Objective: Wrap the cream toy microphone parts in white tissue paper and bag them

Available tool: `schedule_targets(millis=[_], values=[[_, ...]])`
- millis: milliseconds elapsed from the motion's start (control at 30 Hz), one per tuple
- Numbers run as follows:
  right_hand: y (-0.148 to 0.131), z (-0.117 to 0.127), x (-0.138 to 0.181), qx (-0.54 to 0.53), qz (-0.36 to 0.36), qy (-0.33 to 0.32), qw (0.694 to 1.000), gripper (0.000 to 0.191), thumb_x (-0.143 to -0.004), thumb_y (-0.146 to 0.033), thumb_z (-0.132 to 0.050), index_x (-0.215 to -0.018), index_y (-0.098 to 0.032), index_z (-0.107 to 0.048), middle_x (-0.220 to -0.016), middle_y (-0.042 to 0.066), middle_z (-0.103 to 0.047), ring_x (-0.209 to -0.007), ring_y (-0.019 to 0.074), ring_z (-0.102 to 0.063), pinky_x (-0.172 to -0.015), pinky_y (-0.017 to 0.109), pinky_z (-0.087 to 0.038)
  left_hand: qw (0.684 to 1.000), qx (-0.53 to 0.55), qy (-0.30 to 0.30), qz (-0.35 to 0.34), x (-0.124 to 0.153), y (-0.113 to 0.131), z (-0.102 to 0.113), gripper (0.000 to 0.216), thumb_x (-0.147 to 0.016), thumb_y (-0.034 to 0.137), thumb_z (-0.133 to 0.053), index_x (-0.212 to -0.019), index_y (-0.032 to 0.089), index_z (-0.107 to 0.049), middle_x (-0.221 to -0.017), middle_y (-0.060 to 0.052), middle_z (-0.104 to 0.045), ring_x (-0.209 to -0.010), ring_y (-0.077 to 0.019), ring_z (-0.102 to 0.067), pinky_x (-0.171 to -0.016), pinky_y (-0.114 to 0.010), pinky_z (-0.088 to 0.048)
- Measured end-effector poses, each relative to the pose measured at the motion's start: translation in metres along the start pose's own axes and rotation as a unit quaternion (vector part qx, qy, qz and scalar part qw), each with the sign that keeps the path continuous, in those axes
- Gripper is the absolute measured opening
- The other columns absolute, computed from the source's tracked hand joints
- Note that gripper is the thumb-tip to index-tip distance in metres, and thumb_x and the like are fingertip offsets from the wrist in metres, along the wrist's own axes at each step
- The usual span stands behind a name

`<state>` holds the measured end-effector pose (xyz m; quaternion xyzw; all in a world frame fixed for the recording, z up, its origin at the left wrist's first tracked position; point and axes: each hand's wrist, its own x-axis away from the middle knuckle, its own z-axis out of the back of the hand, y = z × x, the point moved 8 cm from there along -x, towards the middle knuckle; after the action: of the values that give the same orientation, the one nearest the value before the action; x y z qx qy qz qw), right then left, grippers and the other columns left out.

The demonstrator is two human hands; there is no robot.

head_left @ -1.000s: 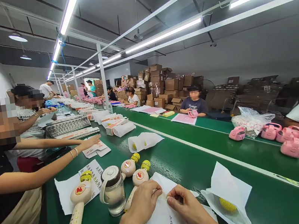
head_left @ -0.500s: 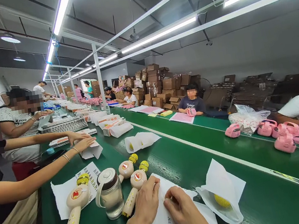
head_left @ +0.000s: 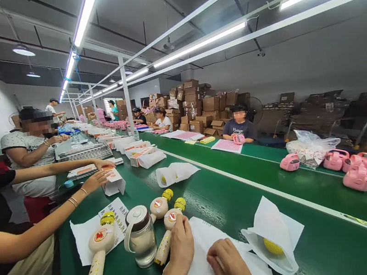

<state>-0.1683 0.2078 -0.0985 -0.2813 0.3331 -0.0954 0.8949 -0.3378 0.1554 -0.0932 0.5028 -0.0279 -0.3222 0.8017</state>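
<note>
1. Resting at the bottom centre of the frame, the person's left hand (head_left: 183,244) lies fingers-down on a white plastic bag (head_left: 203,264), its fingertips up against the head of a cream toy microphone (head_left: 168,234); whether it pinches the bag or only presses on it, I cannot tell.
2. Just right of it, the right hand (head_left: 230,267) is curled with fingers bent onto the same bag, which lies flat on the green conveyor belt (head_left: 220,196) at the lower edge.
3. Lower right, a second white bag (head_left: 275,234) lies open with a yellow mesh ball showing inside.
4. Left of the hands stands a clear water bottle (head_left: 140,237) with a cream lid; another microphone (head_left: 158,206) sits behind it, and a third (head_left: 97,253) lies on a printed leaflet (head_left: 115,213) at lower left.
5. Mid-left, a co-worker's arm reaches across the belt, the hand (head_left: 95,181) touching a small white carton (head_left: 114,183).
6. Right of centre, pink toy cases (head_left: 356,170) lie in a row beside a crumpled clear bag.
7. Farther back, people sit along both sides of the line, and stacked brown cardboard boxes (head_left: 195,103) fill the middle distance under long strip lights.
</note>
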Motion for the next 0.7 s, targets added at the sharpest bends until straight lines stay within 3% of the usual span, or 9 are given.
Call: schedule_targets(millis=[100, 200, 233, 300, 367, 467, 567, 700], values=[[0.016, 0.003, -0.002, -0.031, -0.123, -0.041, 0.991, 0.020, -0.102, -0.038, -0.047, -0.112, -0.023, -0.057, -0.102, 0.005, -0.064, -0.095, 0.0232, -0.058, -0.088, 0.041, -0.047, 0.999, 0.018, -0.023, -0.032, 0.012, 0.016, 0.011, 0.031, -0.100, 0.023, -0.035, -0.125, 0.017, -0.053, -0.130, -0.013, -0.064, -0.122, -0.0248, -0.061, -0.105, -0.047, -0.050], [0.009, 0.008, -0.016, -0.042, -0.186, -0.039, 0.981, 0.057, -0.094, -0.044, -0.058, -0.143, -0.017, -0.046, -0.107, 0.008, -0.065, -0.102, 0.0275, -0.058, -0.098, 0.047, -0.044, 0.996, 0.013, -0.060, -0.060, 0.036, 0.017, 0.025, 0.044, -0.098, 0.033, -0.038, -0.139, 0.023, -0.048, -0.148, -0.010, -0.056, -0.136, -0.0254, -0.054, -0.113, -0.051, -0.047], [0.003, 0.008, -0.022, -0.040, -0.187, -0.040, 0.981, 0.057, -0.092, -0.042, -0.061, -0.140, -0.015, -0.051, -0.104, 0.009, -0.066, -0.102, 0.0292, -0.057, -0.098, 0.048, -0.043, 0.995, 0.004, -0.075, -0.066, 0.044, 0.014, 0.028, 0.046, -0.097, 0.036, -0.039, -0.139, 0.023, -0.051, -0.147, -0.010, -0.058, -0.136, -0.0267, -0.054, -0.115, -0.053, -0.046], [-0.009, 0.003, -0.033, -0.040, -0.172, -0.050, 0.983, 0.031, -0.088, -0.035, -0.060, -0.111, -0.016, -0.069, -0.094, 0.010, -0.067, -0.097, 0.0316, -0.056, -0.092, 0.048, -0.041, 0.993, -0.015, -0.096, -0.073, 0.057, 0.005, 0.031, 0.052, -0.094, 0.038, -0.040, -0.138, 0.016, -0.055, -0.143, -0.015, -0.062, -0.137, -0.0303, -0.055, -0.118, -0.059, -0.042], [-0.016, -0.004, -0.039, -0.058, -0.157, -0.052, 0.985, 0.018, -0.087, -0.030, -0.055, -0.083, -0.019, -0.068, -0.086, 0.010, -0.067, -0.092, 0.0308, -0.056, -0.086, 0.045, -0.040, 0.991, -0.030, -0.103, -0.080, 0.063, -0.001, 0.029, 0.049, -0.094, 0.039, -0.037, -0.128, 0.012, -0.062, -0.133, -0.020, -0.067, -0.130, -0.0331, -0.060, -0.114, -0.061, -0.045], [-0.014, -0.009, -0.037, -0.100, -0.152, -0.037, 0.983, 0.026, -0.094, -0.037, -0.049, -0.084, -0.021, -0.067, -0.088, 0.008, -0.069, -0.091, 0.0267, -0.058, -0.085, 0.040, -0.042, 0.992, -0.049, -0.080, -0.083, 0.058, -0.002, 0.025, 0.041, -0.098, 0.033, -0.030, -0.100, 0.017, -0.068, -0.103, -0.016, -0.073, -0.101, -0.0334, -0.069, -0.093, -0.059, -0.055], [-0.002, -0.007, -0.028, -0.204, -0.159, -0.012, 0.966, 0.035, -0.094, -0.053, -0.056, -0.090, -0.022, -0.070, -0.092, 0.005, -0.069, -0.092, 0.0242, -0.059, -0.086, 0.036, -0.043, 0.995, -0.056, -0.036, -0.071, 0.047, 0.000, 0.025, 0.038, -0.098, 0.027, -0.029, -0.095, 0.018, -0.066, -0.095, -0.014, -0.073, -0.093, -0.0328, -0.070, -0.085, -0.056, -0.057], [0.026, -0.001, -0.011, -0.409, -0.240, 0.029, 0.880, 0.036, -0.080, -0.058, -0.076, -0.083, -0.023, -0.070, -0.081, 0.001, -0.065, -0.082, 0.0199, -0.056, -0.077, 0.030, -0.042, 0.996, -0.060, 0.018, -0.059, 0.038, -0.005, 0.036, 0.041, -0.101, 0.025, -0.027, -0.103, 0.016, -0.067, -0.104, -0.017, -0.077, -0.099, -0.0317, -0.074, -0.088, -0.052, -0.060]])
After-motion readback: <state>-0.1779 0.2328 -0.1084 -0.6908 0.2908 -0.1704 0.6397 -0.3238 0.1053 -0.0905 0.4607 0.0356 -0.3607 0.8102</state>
